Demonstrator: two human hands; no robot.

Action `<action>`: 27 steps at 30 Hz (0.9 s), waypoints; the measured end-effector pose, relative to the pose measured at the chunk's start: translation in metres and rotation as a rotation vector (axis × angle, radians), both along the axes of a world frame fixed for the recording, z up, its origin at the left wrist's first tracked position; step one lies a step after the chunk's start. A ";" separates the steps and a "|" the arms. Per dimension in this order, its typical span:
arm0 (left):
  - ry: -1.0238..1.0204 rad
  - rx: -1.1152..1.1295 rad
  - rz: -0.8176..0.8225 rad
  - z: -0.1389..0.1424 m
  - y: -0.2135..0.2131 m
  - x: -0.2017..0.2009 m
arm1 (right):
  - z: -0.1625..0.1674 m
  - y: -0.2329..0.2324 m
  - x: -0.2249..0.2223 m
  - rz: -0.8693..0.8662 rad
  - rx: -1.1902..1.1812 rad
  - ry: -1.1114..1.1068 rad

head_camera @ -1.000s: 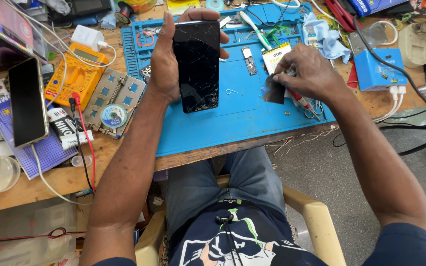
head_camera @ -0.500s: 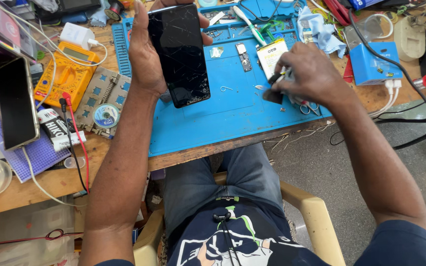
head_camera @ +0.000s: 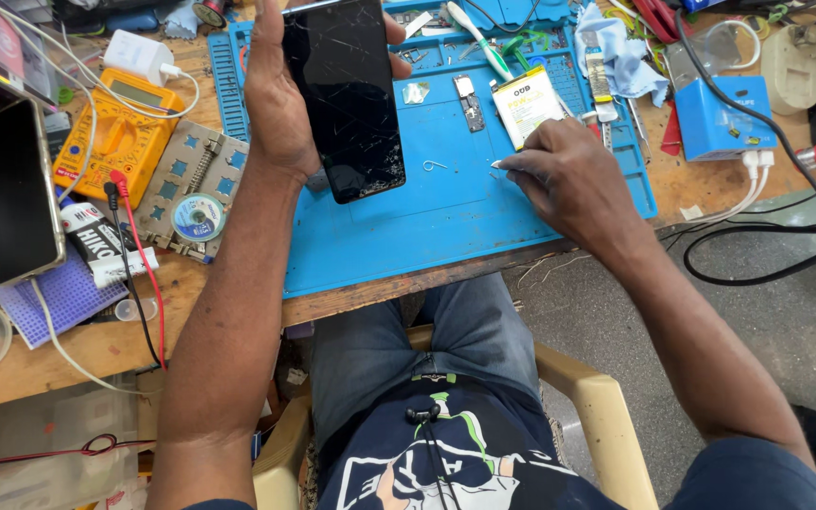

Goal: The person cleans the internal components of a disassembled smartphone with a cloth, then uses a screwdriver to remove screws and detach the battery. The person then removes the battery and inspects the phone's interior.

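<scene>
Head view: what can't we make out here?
- Right hand: what its fingertips pinch on the blue mat; too small.
- Phone in the left hand: top cut off by the frame edge, back hidden.
- Small parts at the mat's far edge: too small to identify.

A black smartphone (head_camera: 351, 94) with a badly cracked, dark screen is held face up and lengthwise above the blue mat (head_camera: 446, 217), while a small pale sliver (head_camera: 499, 164) rests on that mat.
</scene>
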State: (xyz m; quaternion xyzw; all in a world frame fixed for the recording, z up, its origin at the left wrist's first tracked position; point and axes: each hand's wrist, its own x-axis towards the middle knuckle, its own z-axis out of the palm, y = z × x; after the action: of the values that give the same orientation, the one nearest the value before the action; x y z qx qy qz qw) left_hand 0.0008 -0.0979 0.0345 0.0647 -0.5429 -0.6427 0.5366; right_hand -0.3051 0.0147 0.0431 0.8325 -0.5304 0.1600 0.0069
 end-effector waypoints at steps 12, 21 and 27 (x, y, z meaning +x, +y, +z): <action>0.043 0.053 -0.048 0.008 -0.006 0.011 | -0.001 -0.020 0.022 0.071 -0.095 0.042; 0.275 -0.071 0.330 0.022 -0.017 0.056 | 0.001 -0.044 0.020 0.003 0.000 -0.117; 0.377 0.107 0.213 0.023 -0.016 0.044 | 0.007 -0.077 0.012 0.030 -0.034 -0.183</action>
State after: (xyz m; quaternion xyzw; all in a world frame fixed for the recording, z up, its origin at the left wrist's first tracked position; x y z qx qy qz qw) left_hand 0.0450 -0.1143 0.0577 0.0287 -0.3882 -0.6110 0.6893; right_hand -0.2930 -0.0622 0.0504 0.8221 -0.5134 0.2443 -0.0300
